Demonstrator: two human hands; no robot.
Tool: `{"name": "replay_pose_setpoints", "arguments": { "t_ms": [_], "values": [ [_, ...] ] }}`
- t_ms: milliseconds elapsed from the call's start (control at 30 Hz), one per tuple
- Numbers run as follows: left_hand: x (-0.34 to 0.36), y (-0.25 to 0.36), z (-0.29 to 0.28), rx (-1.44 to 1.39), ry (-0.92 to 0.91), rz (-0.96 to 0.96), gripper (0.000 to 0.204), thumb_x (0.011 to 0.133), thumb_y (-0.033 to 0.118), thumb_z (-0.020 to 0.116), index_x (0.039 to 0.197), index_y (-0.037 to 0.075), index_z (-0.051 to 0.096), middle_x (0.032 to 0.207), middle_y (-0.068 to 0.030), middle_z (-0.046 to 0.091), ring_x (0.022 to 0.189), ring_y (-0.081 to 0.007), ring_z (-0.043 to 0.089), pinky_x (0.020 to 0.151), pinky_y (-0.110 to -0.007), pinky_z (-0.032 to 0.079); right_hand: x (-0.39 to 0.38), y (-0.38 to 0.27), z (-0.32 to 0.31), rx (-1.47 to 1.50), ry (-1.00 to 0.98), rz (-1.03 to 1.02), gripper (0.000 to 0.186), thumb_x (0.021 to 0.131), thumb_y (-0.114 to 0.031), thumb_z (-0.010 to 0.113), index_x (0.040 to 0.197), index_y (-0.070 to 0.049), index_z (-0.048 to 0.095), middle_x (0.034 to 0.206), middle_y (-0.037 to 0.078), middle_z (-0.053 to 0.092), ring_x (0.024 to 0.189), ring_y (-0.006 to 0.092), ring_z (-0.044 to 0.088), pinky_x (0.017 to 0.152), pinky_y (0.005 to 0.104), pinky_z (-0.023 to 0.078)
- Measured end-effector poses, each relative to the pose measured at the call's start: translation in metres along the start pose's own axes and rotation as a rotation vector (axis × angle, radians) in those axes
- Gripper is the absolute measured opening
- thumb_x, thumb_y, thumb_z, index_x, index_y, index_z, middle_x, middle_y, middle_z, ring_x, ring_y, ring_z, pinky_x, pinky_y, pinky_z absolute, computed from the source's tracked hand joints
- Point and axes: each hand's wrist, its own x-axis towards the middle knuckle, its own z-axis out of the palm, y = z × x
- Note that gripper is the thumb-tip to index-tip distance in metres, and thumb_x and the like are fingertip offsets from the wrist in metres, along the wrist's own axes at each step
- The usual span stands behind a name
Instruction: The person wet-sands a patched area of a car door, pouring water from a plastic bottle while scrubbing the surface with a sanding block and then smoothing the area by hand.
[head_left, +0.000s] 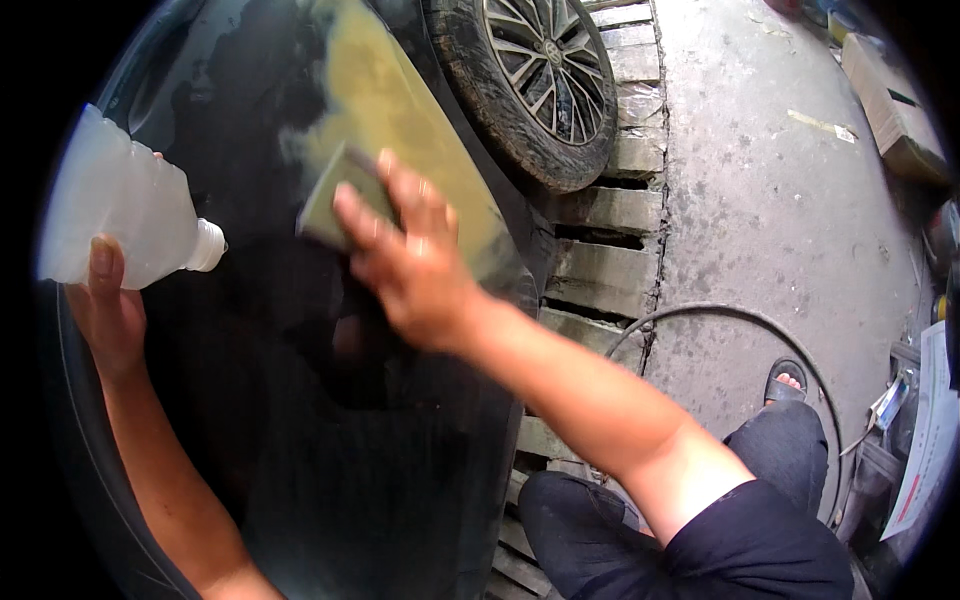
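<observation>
My left hand (112, 300) grips a translucent white plastic bottle (130, 205), tipped on its side with its open mouth pointing right over the dark car panel (400, 470). Fingers of my right hand (415, 255) hold a greenish-grey sanding block (345, 195) against the panel; the hand is slightly blurred by motion. The block lies at the left border of a yellowish filler patch (390, 90) that runs up along the panel's edge. Whether liquid leaves the bottle I cannot tell.
A car wheel (545, 60) stands just right of the filler patch. Slotted concrete covers (600, 270) run along the floor (740, 200). A hose (740, 310) curves near my sandalled foot (787, 380). At the far right are a cardboard box (890, 105) and a white printed sheet (920, 430).
</observation>
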Motion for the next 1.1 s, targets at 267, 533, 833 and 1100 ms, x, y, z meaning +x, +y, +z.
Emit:
{"name": "replay_pose_setpoints", "arguments": {
  "t_ms": [267,533,833,1100],
  "values": [
    [0.003,-0.010,0.000,-0.043,-0.031,0.022,0.086,0.091,0.066,0.056,0.149,0.004,0.042,0.137,-0.0205,0.061,0.130,-0.0336,0.059,0.108,-0.050,0.048,-0.102,-0.053,0.002,0.121,-0.101,-0.074,0.059,0.085,-0.009,0.072,0.141,-0.024,0.061,0.153,0.024,0.043,0.140,0.0405,0.043,0.114,0.0531,0.031],
    [0.000,-0.007,-0.001,-0.063,-0.031,0.000,0.084,0.091,0.063,0.057,0.150,0.005,0.041,0.137,-0.0216,0.060,0.131,-0.0331,0.058,0.108,-0.050,0.049,-0.046,-0.007,-0.006,0.041,-0.022,0.080,0.062,0.088,-0.011,0.070,0.147,-0.020,0.053,0.156,0.026,0.035,0.142,0.0437,0.037,0.115,0.0533,0.028],
    [0.002,-0.017,-0.003,-0.128,-0.009,0.011,0.078,0.095,0.058,0.053,0.150,0.005,0.041,0.140,-0.0204,0.059,0.134,-0.0343,0.055,0.110,-0.053,0.047,-0.016,0.042,-0.016,-0.056,-0.009,0.118,0.070,0.085,-0.011,0.072,0.151,-0.021,0.049,0.161,0.025,0.028,0.143,0.0445,0.035,0.114,0.0538,0.029],
    [0.003,-0.014,-0.001,-0.071,-0.032,0.007,0.079,0.096,0.061,0.051,0.151,0.006,0.041,0.141,-0.0197,0.059,0.135,-0.0332,0.054,0.112,-0.054,0.045,-0.106,-0.012,-0.002,0.030,-0.046,0.055,0.063,0.088,-0.010,0.070,0.147,-0.024,0.053,0.160,0.025,0.031,0.145,0.0422,0.035,0.115,0.0533,0.029]
  ]
}}
